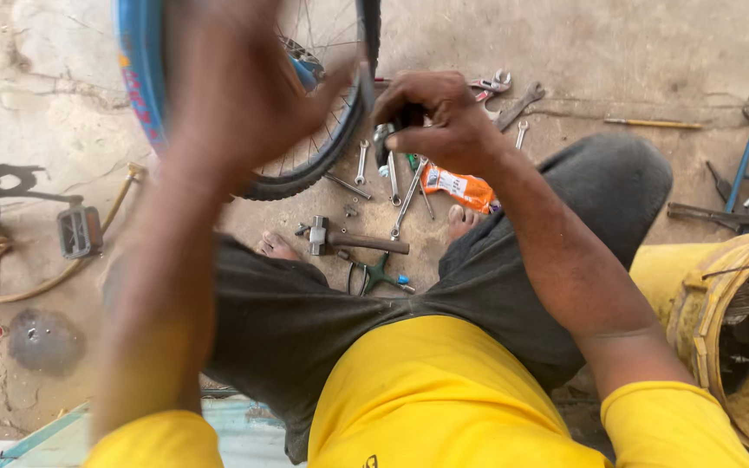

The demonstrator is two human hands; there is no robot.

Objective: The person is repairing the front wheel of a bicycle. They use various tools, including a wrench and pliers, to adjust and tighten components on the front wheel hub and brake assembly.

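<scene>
Pinching small tool [385,139] beside wheel [305,165]

Concrete floor [635,52], scattered wrenches [520,104], hammer [353,240], orange packet [459,188]

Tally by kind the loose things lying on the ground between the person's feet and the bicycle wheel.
Hammer: 1
Green-handled pliers: 1
Orange packet: 1
Slim spanners: about 4; they overlap near the right hand, so the count is rough
Total: about 7
</scene>
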